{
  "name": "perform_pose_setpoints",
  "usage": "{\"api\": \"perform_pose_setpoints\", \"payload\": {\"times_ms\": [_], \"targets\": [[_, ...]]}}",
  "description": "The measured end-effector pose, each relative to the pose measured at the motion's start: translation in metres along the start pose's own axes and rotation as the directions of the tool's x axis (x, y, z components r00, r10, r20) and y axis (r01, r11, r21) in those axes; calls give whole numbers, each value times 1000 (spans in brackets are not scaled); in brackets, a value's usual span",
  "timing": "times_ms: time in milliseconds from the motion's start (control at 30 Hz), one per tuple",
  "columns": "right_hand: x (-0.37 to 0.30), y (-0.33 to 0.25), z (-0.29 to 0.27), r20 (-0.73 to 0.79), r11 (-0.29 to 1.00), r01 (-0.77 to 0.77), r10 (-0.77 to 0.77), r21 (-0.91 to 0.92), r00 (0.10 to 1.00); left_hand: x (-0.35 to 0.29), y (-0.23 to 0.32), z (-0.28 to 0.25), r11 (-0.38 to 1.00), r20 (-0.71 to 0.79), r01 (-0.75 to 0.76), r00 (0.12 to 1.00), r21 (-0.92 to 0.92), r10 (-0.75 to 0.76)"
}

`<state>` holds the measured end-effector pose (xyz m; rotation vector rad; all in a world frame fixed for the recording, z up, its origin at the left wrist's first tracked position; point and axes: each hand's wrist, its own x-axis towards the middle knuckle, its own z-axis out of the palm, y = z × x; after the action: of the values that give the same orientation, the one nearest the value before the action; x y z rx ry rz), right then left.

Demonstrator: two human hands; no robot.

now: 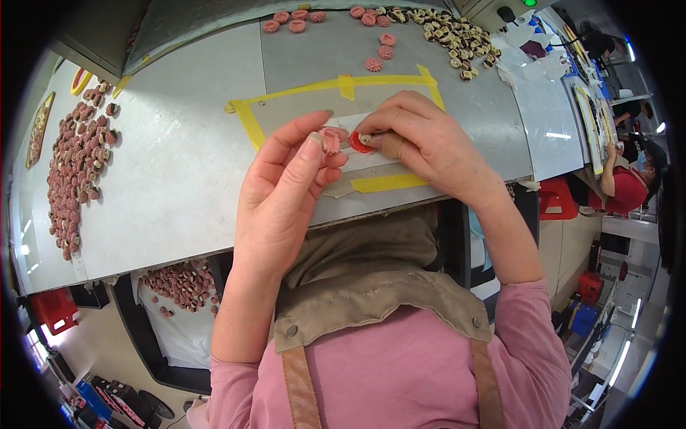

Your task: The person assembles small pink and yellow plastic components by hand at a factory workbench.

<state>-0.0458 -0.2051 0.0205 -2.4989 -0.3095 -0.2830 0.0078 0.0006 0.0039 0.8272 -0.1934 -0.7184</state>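
Observation:
Above the taped work area, my left hand (275, 193) pinches a small pink piece with a scalloped edge (331, 141) between thumb and fingers. My right hand (436, 146) is close beside it, its fingertips closed on a small cream-and-dark piece (365, 139). A round red part (358, 143) shows right at those fingertips; whether it is joined to the cream-and-dark piece I cannot tell. Tan tape wraps one right finger. The pink piece and the red part are very near each other, with a narrow gap between them.
Yellow tape (300, 94) frames a mat on the grey table. Loose pink pieces (297, 26) and a heap of cream-and-dark pieces (457, 39) lie at the back. Many joined pieces (75, 171) cover the left side; more fill a bin (182, 282) below. A co-worker (625, 182) sits at right.

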Motion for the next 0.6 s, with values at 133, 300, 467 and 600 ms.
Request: {"api": "perform_pose_setpoints", "payload": {"times_ms": [133,300,467,600], "targets": [[-13,-2,6,-79,985,-79,92,151,993,-1,-3,6,989,-30,-15,999,146,19],[-24,-18,14,-154,648,-116,345,753,926,1,-4,16,963,-25,-11,1000,269,19],[-23,-24,23,-166,642,-78,312,763,935,2,-6,19,949,-5,-39,999,314,42],[-22,-24,24,-249,811,-19,202,585,947,2,-11,21,942,-11,-51,998,333,58]]}}
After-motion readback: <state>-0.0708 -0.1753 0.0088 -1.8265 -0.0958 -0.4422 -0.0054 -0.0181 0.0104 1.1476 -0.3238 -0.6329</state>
